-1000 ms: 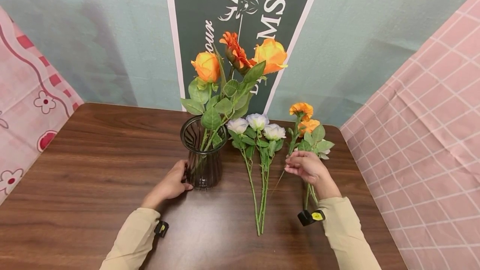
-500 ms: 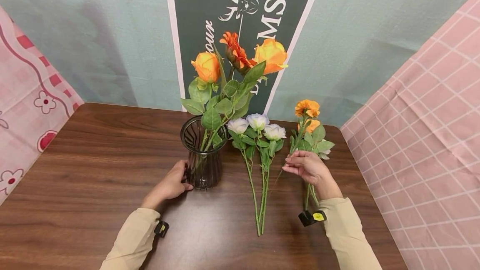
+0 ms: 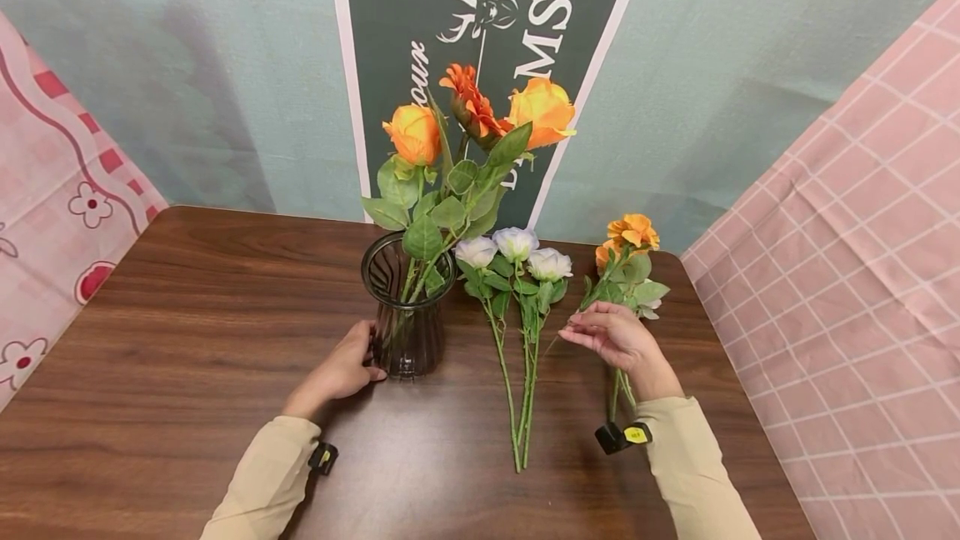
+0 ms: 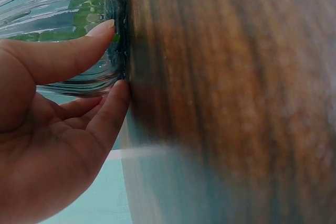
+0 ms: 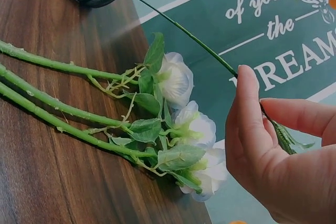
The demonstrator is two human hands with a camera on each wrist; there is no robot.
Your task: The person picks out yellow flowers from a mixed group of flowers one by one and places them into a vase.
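Note:
My left hand (image 3: 347,363) holds the base of a dark ribbed glass vase (image 3: 408,340), thumb in front and fingers around the side. In the left wrist view the thumb (image 4: 79,56) lies along the glass close to the tabletop. Two orange roses (image 3: 542,111) and a red-orange flower (image 3: 474,102) stand in the vase. My right hand (image 3: 618,340) pinches the thin green stem (image 5: 202,45) of an orange flower (image 3: 634,230), between thumb and fingers. That flower's head leans right, over another orange flower (image 3: 606,253) lying on the table.
Several pale lilac-white flowers (image 3: 547,263) lie between the vase and my right hand, stems towards me. Behind my right hand, more stems (image 3: 624,390) and a white bloom (image 3: 651,307) lie on the wooden table (image 3: 225,315). Cloth backdrops (image 3: 847,232) surround the table.
The orange flower in my right hand has swung to the right at its head, while its stem end has tipped left. My left hand and the vase have stayed still.

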